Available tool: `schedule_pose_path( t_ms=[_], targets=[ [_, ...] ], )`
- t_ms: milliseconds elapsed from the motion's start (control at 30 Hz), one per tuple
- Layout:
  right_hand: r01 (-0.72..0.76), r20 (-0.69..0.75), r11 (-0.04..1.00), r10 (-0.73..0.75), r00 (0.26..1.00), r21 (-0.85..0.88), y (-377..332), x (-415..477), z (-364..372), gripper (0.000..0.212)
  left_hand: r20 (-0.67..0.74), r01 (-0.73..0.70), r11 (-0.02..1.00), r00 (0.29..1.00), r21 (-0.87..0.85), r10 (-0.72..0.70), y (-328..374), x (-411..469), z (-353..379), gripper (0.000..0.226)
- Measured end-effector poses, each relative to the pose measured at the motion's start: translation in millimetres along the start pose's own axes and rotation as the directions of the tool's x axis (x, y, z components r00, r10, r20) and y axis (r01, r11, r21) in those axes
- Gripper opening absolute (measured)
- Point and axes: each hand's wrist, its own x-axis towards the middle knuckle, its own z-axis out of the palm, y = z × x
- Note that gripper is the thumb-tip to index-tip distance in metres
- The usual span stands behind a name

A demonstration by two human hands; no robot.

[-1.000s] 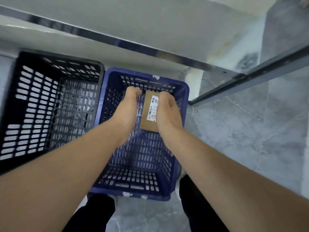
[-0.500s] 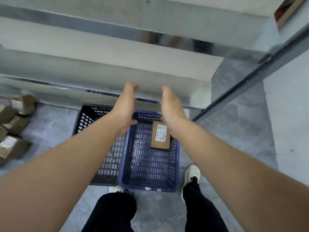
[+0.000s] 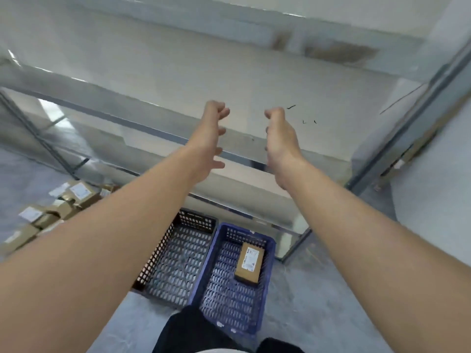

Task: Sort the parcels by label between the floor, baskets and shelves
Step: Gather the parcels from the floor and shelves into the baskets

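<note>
Beyond both hands, filling the upper part of the view, stands a pale metal shelving unit (image 3: 178, 80); its boards run across behind the fingertips and its grey upright post lies far out to the right of the right hand. Below the hands and wrists spreads the grey marbled floor (image 3: 318, 314). On it, far under the left hand, sits a black basket (image 3: 178, 263), and just beside it, touching along one wall and lying under the gap between the two hands, a blue basket (image 3: 224, 296). Well off to the left of the left forearm, a pile of brown parcels (image 3: 51, 212) with white labels lies on the floor, blurred. Nearest the viewer, under both forearms, dark trousers (image 3: 193, 332) show.

The left hand (image 3: 209, 138) hangs in the air in front of a shelf edge, palm turned inward, fingers spread apart and loosely curled, holding nothing. The right hand (image 3: 281, 138) faces it across a clear gap, fingers loosely bent toward the left hand, also holding nothing; the two do not touch.

The single brown parcel (image 3: 248, 263) lies flat in the blue basket, far below the right hand, toward that basket's far right corner, its white label facing up. A few dark specks (image 3: 303, 115) lie on the shelf just right of the right hand's fingertips
</note>
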Motion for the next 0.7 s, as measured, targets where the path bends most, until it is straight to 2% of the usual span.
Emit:
schedule_pose_path(
  t_ms=[133,300,433,633,700],
  targets=[
    [0.153,0.087,0.988,-0.153,0.984,0.0,-50.9,-28.7,-30.6,0.034,-0.056,-0.144,0.99,0.988,-0.003,0.144,52.0,-43.7,15.1,0.056],
    [0.257,0.176,0.966,-0.257,0.95,0.023,-106.8,-63.9,-63.4,0.032,-0.112,-0.297,0.955,0.948,0.019,0.297,106.4,-95.9,25.2,0.051],
    [0.351,0.243,0.934,-0.356,0.902,0.062,-140.7,-90.2,-72.5,0.031,-0.164,-0.388,0.921,0.907,0.037,0.388,136.9,-139.0,19.4,0.058],
    [0.415,0.381,0.903,-0.425,0.821,0.113,-167.4,-131.9,-45.5,0.036,-0.294,-0.433,0.899,0.852,0.073,0.434,143.2,-190.6,-19.8,0.06],
    [0.41,0.42,0.903,-0.424,0.802,0.129,-168.1,-143.2,-27.5,0.03,-0.349,-0.424,0.903,0.837,0.072,0.421,137.7,-200.8,-39.2,0.06]
  ],
)
